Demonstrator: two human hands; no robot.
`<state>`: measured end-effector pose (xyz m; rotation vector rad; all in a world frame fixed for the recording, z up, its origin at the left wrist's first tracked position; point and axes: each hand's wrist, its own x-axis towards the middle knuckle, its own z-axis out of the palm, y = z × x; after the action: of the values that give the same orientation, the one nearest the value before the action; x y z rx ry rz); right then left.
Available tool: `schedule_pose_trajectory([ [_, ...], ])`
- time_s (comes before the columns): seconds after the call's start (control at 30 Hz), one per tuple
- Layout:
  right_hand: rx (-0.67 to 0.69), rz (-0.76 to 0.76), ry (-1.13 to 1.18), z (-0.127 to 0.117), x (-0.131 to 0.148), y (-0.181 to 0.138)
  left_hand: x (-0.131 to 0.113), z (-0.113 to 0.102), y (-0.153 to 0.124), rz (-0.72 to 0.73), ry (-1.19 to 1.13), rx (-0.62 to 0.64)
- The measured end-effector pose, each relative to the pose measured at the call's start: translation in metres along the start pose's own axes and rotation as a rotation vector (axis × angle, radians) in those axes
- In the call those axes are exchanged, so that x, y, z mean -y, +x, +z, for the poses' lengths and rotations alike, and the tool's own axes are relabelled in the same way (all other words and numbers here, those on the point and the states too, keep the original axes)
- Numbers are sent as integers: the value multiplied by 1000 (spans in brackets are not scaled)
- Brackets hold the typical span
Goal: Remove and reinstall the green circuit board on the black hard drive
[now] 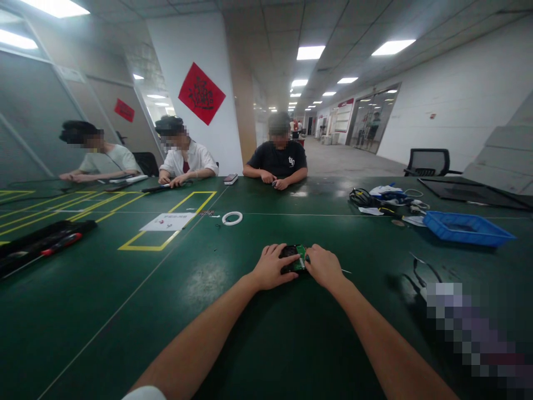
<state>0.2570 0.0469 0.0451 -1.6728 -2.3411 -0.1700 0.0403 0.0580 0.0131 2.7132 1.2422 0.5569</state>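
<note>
On the green table in front of me lies a small black device with a green circuit board (301,257); its exact kind is hard to make out. My left hand (272,268) grips it from the left, fingers across its top and thumb along its near edge. At its right side, my right hand (325,266) is closed around a slim tool (307,258) with a dark end by the board. A thin, light-coloured length of it sticks out beyond the hand to the right. Most of the tool is hidden in my fingers.
Right of my hands are a blue tray (470,236), a heap of cables (381,199) and a blurred purplish object (474,328). A white tape ring (232,218) and paper sheet (169,221) lie left. A black tool case (45,244) is far left. Several people sit opposite.
</note>
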Motion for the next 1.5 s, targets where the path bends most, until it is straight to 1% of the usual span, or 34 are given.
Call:
schedule_pose_trajectory([
  [0.27,-22,-2,10,0,3,-4,-1,-1,0,-7,-13,-2],
  [0.63,47,-3,3,-9,5,-15,2,3,0,3,31,-16],
  [0.73,53,4,1,-9,3,-16,3,4,0,4,52,-21],
  [0.93,24,7,88,-2,-4,-18,5,5,-1,15,58,-17],
  [1.0,-13,5,114,-1,-6,-19,5,4,-1,17,58,-14],
  [1.07,-84,25,149,0,-9,-18,5,4,-1,20,60,-7],
  [1.17,-238,89,238,-1,-16,-16,5,4,-1,22,60,-5],
  [1.23,-348,111,349,-4,-23,-14,5,4,-1,22,60,-8],
  [1.3,-434,137,523,-8,-29,-13,5,3,-1,21,58,-10],
  [1.37,-497,184,751,-11,-33,-12,4,3,-1,19,52,-13],
  [1.43,-557,217,976,-12,-34,-11,4,3,-2,20,46,-15],
  [1.5,-591,216,1140,-10,-34,-8,5,3,-1,20,45,-15],
])
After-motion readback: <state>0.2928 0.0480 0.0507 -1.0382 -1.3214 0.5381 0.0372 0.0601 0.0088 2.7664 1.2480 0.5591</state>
